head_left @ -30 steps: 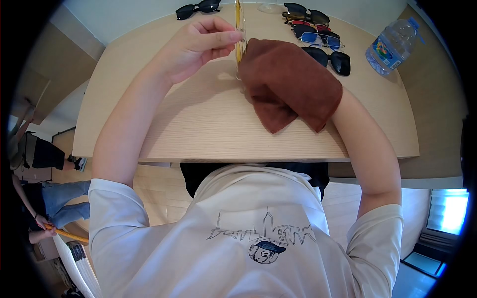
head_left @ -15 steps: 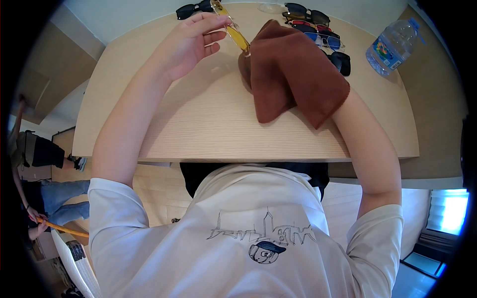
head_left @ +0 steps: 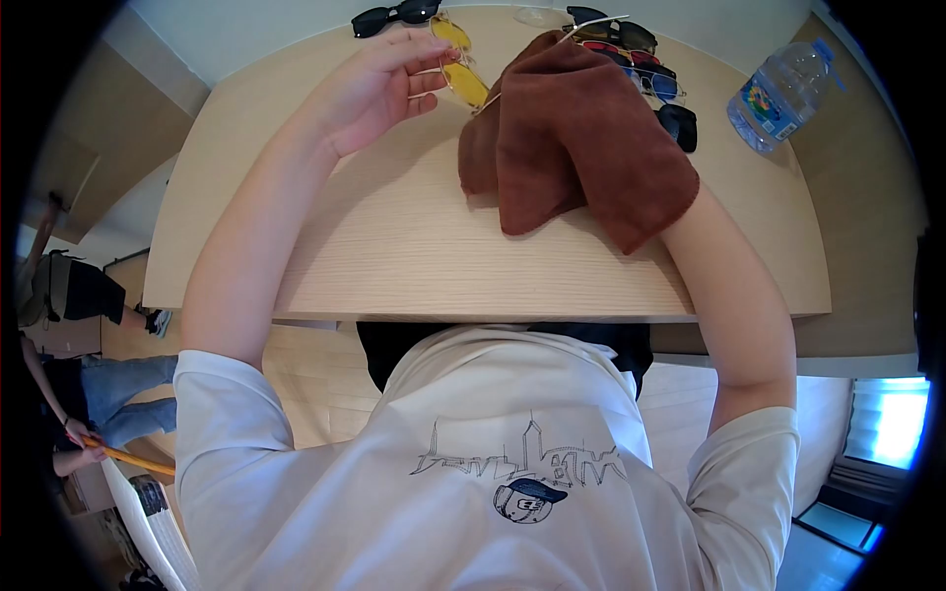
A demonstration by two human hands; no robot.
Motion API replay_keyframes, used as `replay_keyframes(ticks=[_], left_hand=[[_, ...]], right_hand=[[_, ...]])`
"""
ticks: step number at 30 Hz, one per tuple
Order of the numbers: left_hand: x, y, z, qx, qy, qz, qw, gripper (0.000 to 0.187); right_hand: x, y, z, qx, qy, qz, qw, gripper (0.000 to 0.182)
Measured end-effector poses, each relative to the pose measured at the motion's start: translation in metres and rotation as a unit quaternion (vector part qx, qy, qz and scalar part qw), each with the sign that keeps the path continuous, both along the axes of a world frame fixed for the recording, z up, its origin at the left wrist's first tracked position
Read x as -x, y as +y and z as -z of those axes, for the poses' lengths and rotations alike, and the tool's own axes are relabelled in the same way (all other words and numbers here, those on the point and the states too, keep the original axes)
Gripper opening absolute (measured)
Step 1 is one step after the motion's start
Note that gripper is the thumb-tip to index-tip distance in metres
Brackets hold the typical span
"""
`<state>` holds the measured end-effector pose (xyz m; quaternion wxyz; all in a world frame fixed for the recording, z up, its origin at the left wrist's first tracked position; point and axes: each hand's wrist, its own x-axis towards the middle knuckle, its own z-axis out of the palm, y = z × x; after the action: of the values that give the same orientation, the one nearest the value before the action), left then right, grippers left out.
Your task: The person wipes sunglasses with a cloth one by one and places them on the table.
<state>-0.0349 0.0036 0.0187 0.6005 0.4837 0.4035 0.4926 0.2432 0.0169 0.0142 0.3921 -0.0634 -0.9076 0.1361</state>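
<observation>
My left hand (head_left: 379,89) pinches a pair of yellow-tinted glasses (head_left: 463,87) by the rim, thumb and index finger near the bridge and the other fingers loosely curled. A brown cloth (head_left: 591,138) drapes over my right hand, hiding its fingers; only the right forearm (head_left: 724,266) shows. Gathered at its upper left, the cloth meets the lower end of the glasses. One thin metal temple arm (head_left: 596,27) pokes out above the cloth. Both hands are over the far half of the wooden table (head_left: 414,246).
Black sunglasses (head_left: 396,17) lie at the back left. Several more pairs of glasses (head_left: 631,59) form a column at the back right, partly behind the cloth. A plastic water bottle (head_left: 778,96) stands right of them. Two people (head_left: 89,394) are at the far left.
The yellow glasses have turned so their lenses face me more. A temple arm now sticks out above the cloth, and the cloth's left fold has spread left and down.
</observation>
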Motion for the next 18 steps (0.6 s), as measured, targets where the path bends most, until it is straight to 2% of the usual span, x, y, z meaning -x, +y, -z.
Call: replay_keyframes(ticks=[3,6,9,10,11,12,13,15,16,18], left_hand=[[0.002,0.001,0.000,0.002,0.014,0.021,1.000,0.012],[0.002,-0.001,-0.002,0.002,0.048,0.018,0.999,0.019],[0.004,0.000,-0.002,0.011,0.055,0.013,0.998,0.016],[0.006,0.003,0.000,0.011,0.052,0.016,0.998,0.015],[0.008,0.005,0.001,0.012,0.050,0.018,0.999,0.014],[0.008,0.004,0.001,0.012,0.050,0.018,0.999,0.014],[0.007,0.004,0.001,0.010,0.057,0.020,0.998,0.015],[0.007,0.003,0.000,0.008,0.063,0.021,0.998,0.016],[0.007,0.003,-0.001,0.013,0.069,0.029,0.997,0.012],[0.008,0.002,-0.002,0.018,0.074,0.036,0.996,0.010]], right_hand=[[-0.003,-0.004,-0.006,0.158,-0.010,-0.008,0.987,0.008],[-0.003,-0.007,-0.012,0.343,0.000,-0.034,0.939,0.006],[0.001,-0.006,-0.013,0.442,0.036,-0.053,0.895,0.009],[-0.001,-0.010,-0.026,0.442,0.036,-0.052,0.895,0.009],[-0.004,-0.014,-0.046,0.362,-0.065,0.012,0.930,0.008],[-0.006,-0.018,-0.058,0.273,-0.164,0.077,0.945,0.024],[-0.007,-0.023,-0.059,0.273,-0.164,0.077,0.945,0.024],[-0.008,-0.032,-0.060,0.078,-0.068,0.072,0.992,0.027],[-0.008,-0.033,-0.062,0.078,-0.068,0.072,0.992,0.027],[-0.008,-0.034,-0.067,0.205,-0.063,0.020,0.976,0.025]])
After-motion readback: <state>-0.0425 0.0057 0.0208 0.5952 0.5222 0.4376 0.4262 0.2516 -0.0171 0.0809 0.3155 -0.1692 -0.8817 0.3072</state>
